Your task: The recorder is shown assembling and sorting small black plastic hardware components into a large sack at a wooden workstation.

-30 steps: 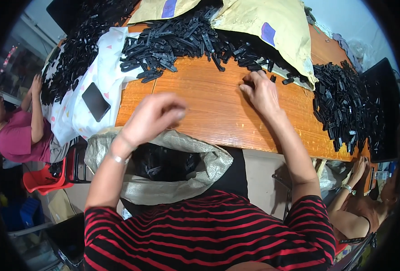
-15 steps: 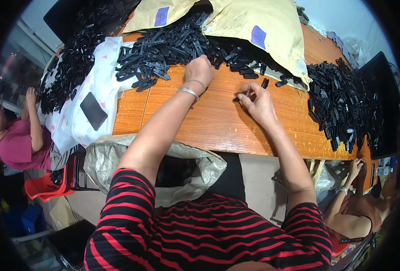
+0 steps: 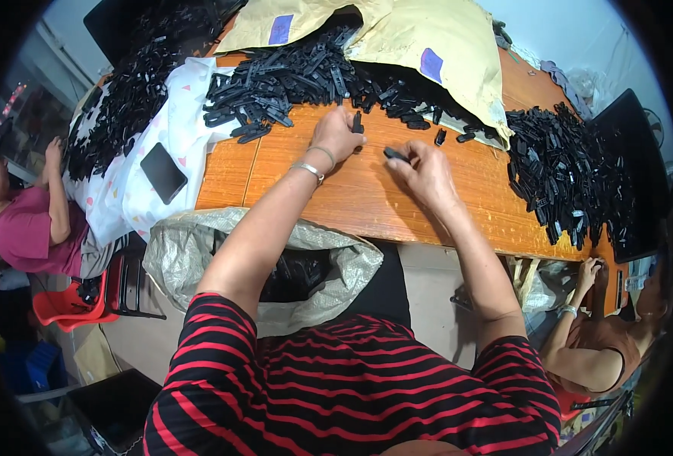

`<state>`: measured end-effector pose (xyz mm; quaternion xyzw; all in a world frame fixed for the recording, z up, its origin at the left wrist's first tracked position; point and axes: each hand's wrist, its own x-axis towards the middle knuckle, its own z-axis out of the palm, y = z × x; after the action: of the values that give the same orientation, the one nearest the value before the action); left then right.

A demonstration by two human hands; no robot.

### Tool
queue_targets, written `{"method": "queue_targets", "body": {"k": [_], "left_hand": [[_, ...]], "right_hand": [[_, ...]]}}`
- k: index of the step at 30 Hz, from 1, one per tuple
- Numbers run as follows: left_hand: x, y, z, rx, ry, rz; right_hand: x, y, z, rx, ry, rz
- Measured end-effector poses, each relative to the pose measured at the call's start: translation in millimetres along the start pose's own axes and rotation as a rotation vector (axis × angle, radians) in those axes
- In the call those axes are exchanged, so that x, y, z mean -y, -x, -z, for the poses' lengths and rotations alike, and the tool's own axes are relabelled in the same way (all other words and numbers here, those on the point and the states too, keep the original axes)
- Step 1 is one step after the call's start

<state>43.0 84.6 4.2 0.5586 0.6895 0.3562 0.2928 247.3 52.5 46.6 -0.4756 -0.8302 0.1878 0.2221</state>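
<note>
Between the thumb and fingers of my left hand (image 3: 336, 138) stands a small black plastic piece (image 3: 358, 123), just in front of the heap of similar black pieces (image 3: 276, 83). My right hand (image 3: 434, 173) pinches another slim black plastic piece (image 3: 396, 154) above the wooden table, a short way to the right of my left hand. One loose black piece (image 3: 440, 137) lies on the wood beyond my right fingers. The exact shape of the held pieces is too small to make out.
Yellowish sacks (image 3: 435, 34) cover the back of the heap. More black pieces lie at right (image 3: 564, 171) and far left (image 3: 127, 99). A phone (image 3: 163, 173) rests on white cloth. An open woven sack (image 3: 177, 258) hangs at my lap. Two people sit at the sides.
My left hand has drawn back a little from the heap, with a black plastic piece now showing in its fingers. The piece in my right hand now shows more plainly.
</note>
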Motion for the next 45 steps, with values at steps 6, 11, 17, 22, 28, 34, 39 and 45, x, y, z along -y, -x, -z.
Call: {"method": "queue_targets", "body": {"k": [6, 11, 17, 22, 28, 34, 39, 45], "left_hand": [[-7.3, 42.4, 4.4, 0.060, 0.644, -0.148], [-7.8, 58.2, 18.6, 0.040, 0.738, -0.177], [-6.4, 69.7, 33.9, 0.064, 0.773, -0.187], [-3.1, 71.9, 31.9, -0.105, 0.537, -0.335], [-5.8, 74.9, 35.3, -0.263, 0.350, -0.394], [-16.6, 84.1, 41.4, -0.319, 0.196, -0.494], [-35.9, 98.5, 46.2, -0.372, 0.249, -0.595], [-34.1, 104.7, 55.0, -0.336, 0.254, -0.559]], "right_hand": [[29.5, -13.9, -20.3, -0.151, -0.557, -0.077], [34.9, -18.2, -35.8, -0.245, -0.498, 0.009], [44.5, -18.9, -35.0, -0.208, -0.392, 0.109], [43.8, -23.1, -40.2, -0.225, -0.461, 0.097], [46.3, -26.7, -40.1, -0.219, -0.396, 0.155], [50.2, -22.2, -36.2, -0.281, -0.365, 0.236], [57.8, -15.1, -34.0, -0.384, -0.330, 0.358], [70.0, -14.1, -33.6, -0.472, -0.427, 0.276]]}}
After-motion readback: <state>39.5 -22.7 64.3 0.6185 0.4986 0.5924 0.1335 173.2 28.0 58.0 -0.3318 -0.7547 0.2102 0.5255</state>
